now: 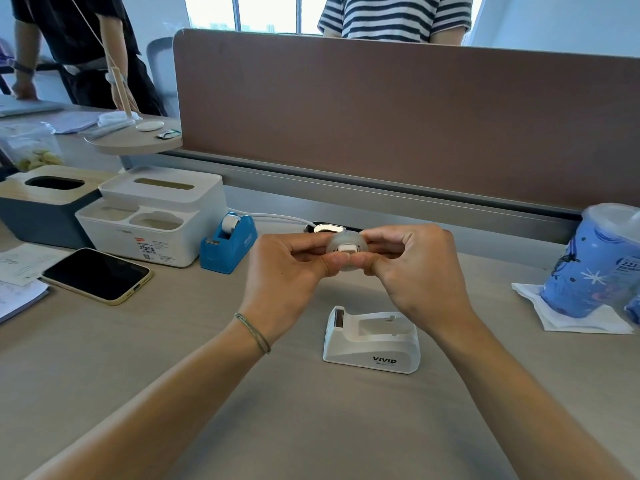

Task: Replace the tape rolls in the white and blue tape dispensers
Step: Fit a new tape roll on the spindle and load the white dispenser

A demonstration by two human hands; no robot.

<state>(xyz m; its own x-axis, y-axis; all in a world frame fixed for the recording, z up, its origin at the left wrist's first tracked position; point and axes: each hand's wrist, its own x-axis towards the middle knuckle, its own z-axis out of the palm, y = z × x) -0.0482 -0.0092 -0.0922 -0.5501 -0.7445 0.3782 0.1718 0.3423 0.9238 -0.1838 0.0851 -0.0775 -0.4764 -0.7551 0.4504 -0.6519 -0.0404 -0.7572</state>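
Tape roll (343, 250) with white core is pinched between left hand (287, 268) and right hand (415, 268) above the empty white dispenser (372, 341); blue dispenser (230, 242) remains loaded, apparently untouched.

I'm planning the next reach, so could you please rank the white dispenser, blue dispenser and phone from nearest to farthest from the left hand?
From the left hand:
1. white dispenser, on the table just below the hands.
2. blue dispenser, to its left, beside the organiser.
3. phone, farthest left.
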